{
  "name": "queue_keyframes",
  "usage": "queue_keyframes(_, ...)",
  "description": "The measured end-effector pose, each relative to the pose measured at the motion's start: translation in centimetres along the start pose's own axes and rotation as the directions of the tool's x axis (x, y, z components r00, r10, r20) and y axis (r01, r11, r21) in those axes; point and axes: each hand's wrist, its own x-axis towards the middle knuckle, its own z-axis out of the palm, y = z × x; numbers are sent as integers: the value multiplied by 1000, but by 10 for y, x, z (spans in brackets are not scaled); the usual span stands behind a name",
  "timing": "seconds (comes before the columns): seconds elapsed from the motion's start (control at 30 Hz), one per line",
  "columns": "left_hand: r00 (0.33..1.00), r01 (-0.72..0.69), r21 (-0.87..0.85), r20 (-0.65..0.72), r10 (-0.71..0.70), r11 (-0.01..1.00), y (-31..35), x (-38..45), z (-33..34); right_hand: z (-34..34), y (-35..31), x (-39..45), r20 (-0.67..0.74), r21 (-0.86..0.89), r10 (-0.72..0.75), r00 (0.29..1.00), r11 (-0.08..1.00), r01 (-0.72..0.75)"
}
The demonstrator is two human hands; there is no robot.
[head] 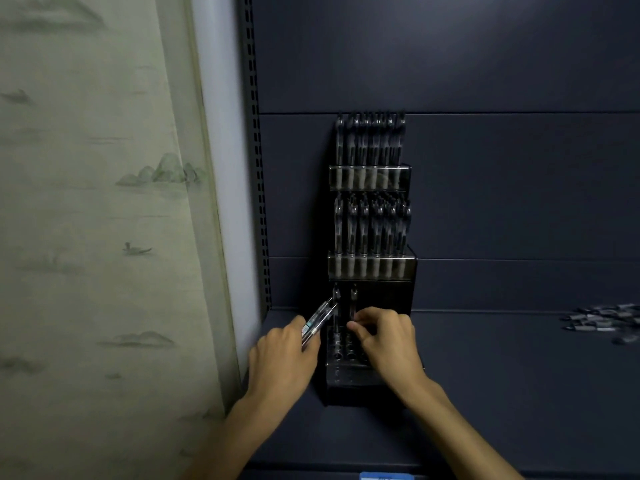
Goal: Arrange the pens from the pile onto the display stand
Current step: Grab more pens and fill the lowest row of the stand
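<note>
A tall black display stand [370, 268] with three tiers stands on the dark shelf against the back panel. Its top two tiers are full of upright pens. The bottom tier [346, 351] has a grid of holes with two pens standing in its back row. My left hand [282, 358] grips a small bunch of clear pens [317, 322] that points up and right, just left of the stand. My right hand [388, 339] is over the bottom tier and pinches one upright pen [353, 306] at its lower part. The loose pile of pens [604, 322] lies on the shelf at the far right.
A perforated shelf upright [258, 168] runs along the left side of the dark back panel. Left of it hangs a pale wall covering with a landscape print [104, 202]. A blue tag [386, 476] sits at the shelf's front edge.
</note>
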Motion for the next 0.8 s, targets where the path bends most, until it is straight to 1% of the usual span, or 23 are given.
queue_keyframes(0.17, 1000, -12, -47, -21, 11, 999, 0, 0, 4, -2, -1, 1, 19, 25, 11, 1000, 1000, -11)
queue_keyframes(0.33, 999, -26, -49, -31, 25, 998, 4, 0, 1, -9, 0, 1, 57, 60, 49, 997, 997, -53)
queue_keyframes(0.47, 999, -35, -20, -41, 34, 999, 8, 1, -2, -21, -8, -12, -14, 158, 63, 998, 986, -60)
queue_keyframes(0.53, 998, -47, -21, -37, 46, 999, 9, 1, 0, -26, -20, -21, -12, 238, 48, 999, 970, -44)
queue_keyframes(0.63, 999, -48, -14, -16, 48, 999, 13, 2, 2, -28, -36, -26, 134, 403, 59, 989, 909, -109)
queue_keyframes(0.7, 998, -59, -5, 7, 60, 998, 16, 2, 3, -28, -40, -26, 220, 460, 66, 973, 873, -164)
queue_keyframes(0.8, 997, -68, 7, 37, 67, 998, 22, -1, 3, -26, -42, -26, 294, 567, 72, 953, 790, -234)
